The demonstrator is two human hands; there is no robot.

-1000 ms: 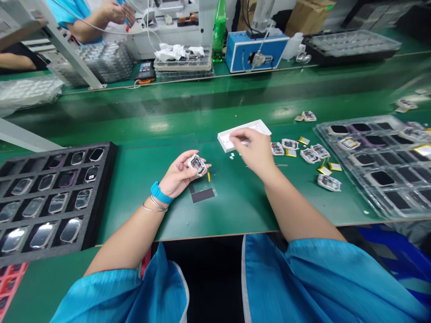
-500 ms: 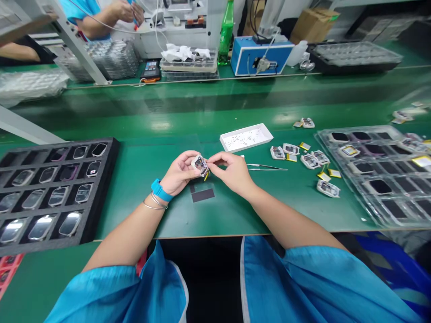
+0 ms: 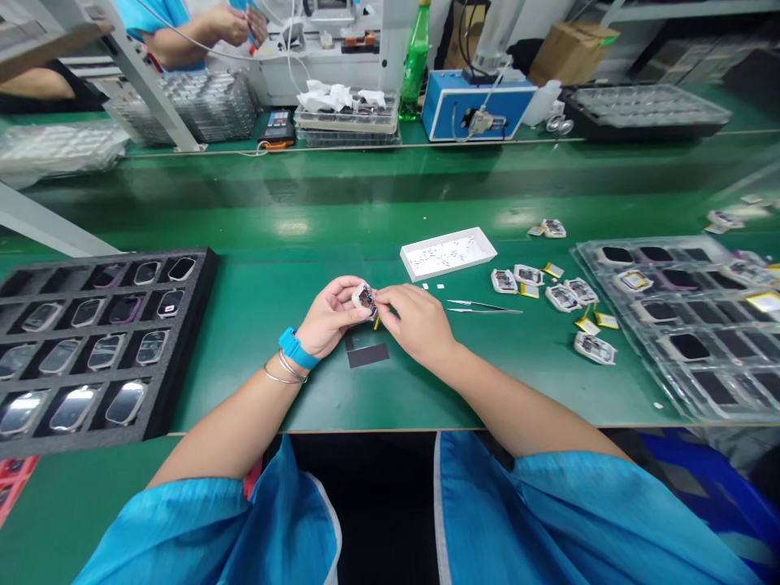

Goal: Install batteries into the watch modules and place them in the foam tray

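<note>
My left hand [image 3: 335, 315], with a blue watch and metal bangles at its wrist, grips a white smartwatch case [image 3: 361, 300] by its sides. The case is tilted, its open inside with small electronics facing right, and a bit of yellow shows below it. At its right edge my right hand [image 3: 419, 321] is closed in a pinch; what lies between the fingertips is hidden. Under the hands lies a dark flat strip [image 3: 368, 356]. Right of my right hand are tweezers [image 3: 484, 307] and a white shallow box [image 3: 448, 253] of tiny pieces.
A black foam tray [image 3: 164, 406] of watch faces stands at left. On the right are several open watch cases [image 3: 561, 297] with yellow batteries, and clear plastic trays [image 3: 664, 382]. Behind stand a blue machine [image 3: 451, 106] and a green bottle [image 3: 415, 65]. Another person's hands [image 3: 235, 24] work beyond.
The watch case has turned in my left hand, so its inside faces more to the right. My right hand's knuckles have risen a little, still at the case's edge. The view has shifted slightly.
</note>
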